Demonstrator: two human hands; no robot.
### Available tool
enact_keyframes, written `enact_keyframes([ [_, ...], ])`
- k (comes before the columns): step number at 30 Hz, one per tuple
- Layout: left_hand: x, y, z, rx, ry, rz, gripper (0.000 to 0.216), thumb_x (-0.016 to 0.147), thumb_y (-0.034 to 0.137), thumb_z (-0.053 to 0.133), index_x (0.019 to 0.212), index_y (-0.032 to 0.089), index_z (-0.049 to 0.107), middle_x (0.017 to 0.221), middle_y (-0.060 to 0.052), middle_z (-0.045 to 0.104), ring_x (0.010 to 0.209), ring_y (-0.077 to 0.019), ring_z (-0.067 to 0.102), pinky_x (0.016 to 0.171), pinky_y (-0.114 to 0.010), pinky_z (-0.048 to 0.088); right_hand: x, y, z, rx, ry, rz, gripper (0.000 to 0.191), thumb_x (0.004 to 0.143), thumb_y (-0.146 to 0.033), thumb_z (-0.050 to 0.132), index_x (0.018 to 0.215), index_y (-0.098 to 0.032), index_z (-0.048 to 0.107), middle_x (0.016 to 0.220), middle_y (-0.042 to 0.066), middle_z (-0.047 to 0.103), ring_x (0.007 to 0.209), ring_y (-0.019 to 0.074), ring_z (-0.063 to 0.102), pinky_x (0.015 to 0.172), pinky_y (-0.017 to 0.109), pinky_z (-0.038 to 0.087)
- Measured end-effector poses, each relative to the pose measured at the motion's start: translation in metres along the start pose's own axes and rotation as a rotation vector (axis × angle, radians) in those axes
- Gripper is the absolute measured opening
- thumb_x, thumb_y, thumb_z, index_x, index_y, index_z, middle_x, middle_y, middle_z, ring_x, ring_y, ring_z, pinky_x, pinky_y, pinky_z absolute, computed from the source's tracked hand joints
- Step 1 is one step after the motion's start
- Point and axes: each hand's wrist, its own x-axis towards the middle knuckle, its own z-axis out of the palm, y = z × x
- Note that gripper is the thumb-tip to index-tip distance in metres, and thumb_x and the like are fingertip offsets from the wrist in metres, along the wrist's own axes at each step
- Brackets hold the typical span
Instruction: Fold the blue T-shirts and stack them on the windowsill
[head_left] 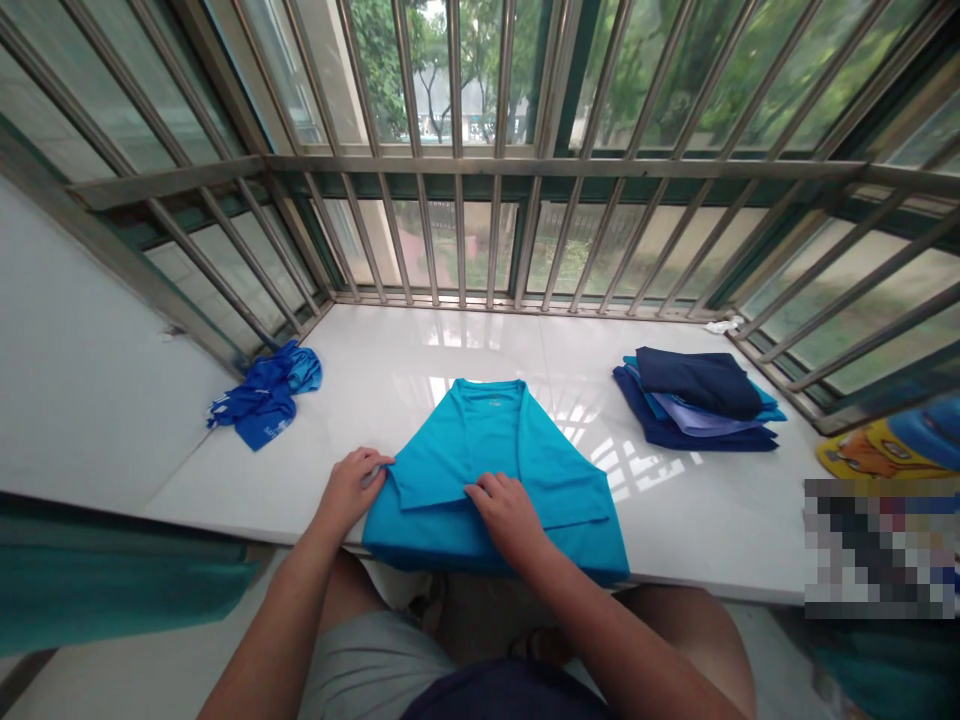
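Already both sides of the shirt [487,470] are folded in at the sill's [375,370] front edge; left hand [351,490] pinches its left fold, right hand [510,512] presses flat, open. Folded stack [697,410] at right, crumpled cloth [262,400] left.

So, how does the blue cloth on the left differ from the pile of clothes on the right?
The blue cloth lies crumpled in a loose heap, while the pile of clothes is folded flat and stacked. The blue cloth is one bright royal blue with white marks; the pile mixes navy, lilac and turquoise layers. Both rest on the white sill, untouched by either hand.
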Motion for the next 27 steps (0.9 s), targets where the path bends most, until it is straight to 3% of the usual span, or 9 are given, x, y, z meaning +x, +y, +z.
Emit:
enact_keyframes([
  [8, 0.001, 0.002, 0.001, 0.025, 0.066, -0.015, 0.03, 0.095, 0.026, 0.056, 0.107, 0.027, 0.083, 0.106, -0.006, 0.071, 0.1, -0.0251, 0.07, 0.091, -0.039, 0.057, 0.0, 0.0, 0.004, 0.02, 0.028, -0.018, 0.023, 0.11, -0.029, 0.061, 0.131, -0.028, 0.07, 0.127, 0.007, 0.071, 0.109, 0.0266, 0.06, 0.09, 0.039, 0.043],
  [12, 0.002, 0.003, 0.002, 0.039, 0.093, -0.014, 0.029, 0.1, 0.037, 0.058, 0.101, 0.026, 0.084, 0.104, -0.007, 0.072, 0.099, -0.0256, 0.07, 0.092, -0.04, 0.057, -0.001, -0.006, -0.001, 0.029, 0.057, 0.028, 0.02, 0.109, -0.029, 0.061, 0.126, -0.025, 0.071, 0.131, 0.009, 0.07, 0.114, 0.0281, 0.059, 0.096, 0.041, 0.043],
  [15, 0.003, 0.004, 0.003, 0.033, 0.103, -0.03, 0.031, 0.101, 0.049, 0.063, 0.097, 0.027, 0.084, 0.103, -0.006, 0.072, 0.099, -0.0256, 0.069, 0.092, -0.04, 0.057, 0.005, -0.024, -0.004, 0.06, 0.105, -0.05, 0.021, 0.111, -0.032, 0.058, 0.126, -0.024, 0.07, 0.133, 0.01, 0.069, 0.118, 0.0281, 0.058, 0.099, 0.043, 0.043],
  [19, 0.003, 0.0, 0.004, 0.013, 0.085, -0.018, 0.029, 0.099, 0.051, 0.067, 0.102, 0.028, 0.084, 0.104, -0.006, 0.072, 0.1, -0.0257, 0.069, 0.093, -0.041, 0.056, 0.029, -0.065, 0.001, 0.072, 0.094, -0.189, 0.024, 0.111, -0.04, 0.058, 0.122, -0.022, 0.068, 0.122, 0.01, 0.07, 0.11, 0.0283, 0.058, 0.091, 0.043, 0.047],
  [22, 0.002, -0.003, 0.003, -0.002, 0.07, -0.021, 0.028, 0.097, 0.051, 0.068, 0.102, 0.028, 0.085, 0.104, -0.006, 0.072, 0.101, -0.0258, 0.07, 0.095, -0.042, 0.056, 0.052, -0.09, 0.011, 0.072, 0.053, -0.205, 0.023, 0.111, -0.038, 0.058, 0.121, -0.02, 0.067, 0.118, 0.012, 0.069, 0.109, 0.0289, 0.057, 0.089, 0.044, 0.048],
  [27, 0.003, -0.002, 0.003, -0.007, 0.081, -0.044, 0.032, 0.1, 0.05, 0.063, 0.099, 0.027, 0.085, 0.104, -0.007, 0.074, 0.102, -0.0269, 0.07, 0.095, -0.044, 0.056, 0.064, -0.095, 0.021, 0.084, -0.005, -0.19, 0.019, 0.112, -0.025, 0.049, 0.111, -0.02, 0.067, 0.113, 0.011, 0.069, 0.109, 0.028, 0.058, 0.091, 0.045, 0.048],
])
